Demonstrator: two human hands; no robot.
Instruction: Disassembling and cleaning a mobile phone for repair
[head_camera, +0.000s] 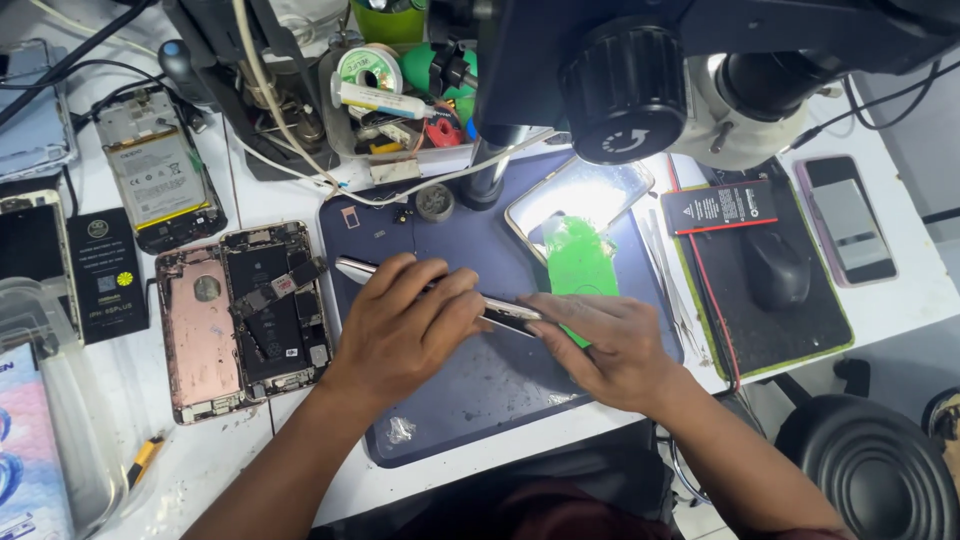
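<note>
Gripping a slim phone (500, 312) on edge at the centre of the frame, tilted from upper left down to lower right, just above a dark blue work mat (470, 390). Left hand (405, 325) curled over the phone's upper-left stretch, fingers closed around its edge; right hand (605, 345) pinching the lower-right end, fingertips pressed against it. Lying just behind the right hand, a bright green sheet (578, 262) resting on another phone (580, 195) lit from above. Looming over the upper right, a black microscope head (640, 80). Spread at left of the mat, a pink phone back (200, 335) and, touching it, an opened phone body (275, 310) with bare circuitry showing. Farther toward the upper left, an opened handset with a white battery (160, 170) beside a black battery (105, 270). Sitting on a black pad at right, a dark mouse (775, 268), with a small black battery (722, 207) just above it and a purple-edged phone (848, 220) at far right. Crowding the top centre, a tray of tools with a solder reel (368, 68).
</note>
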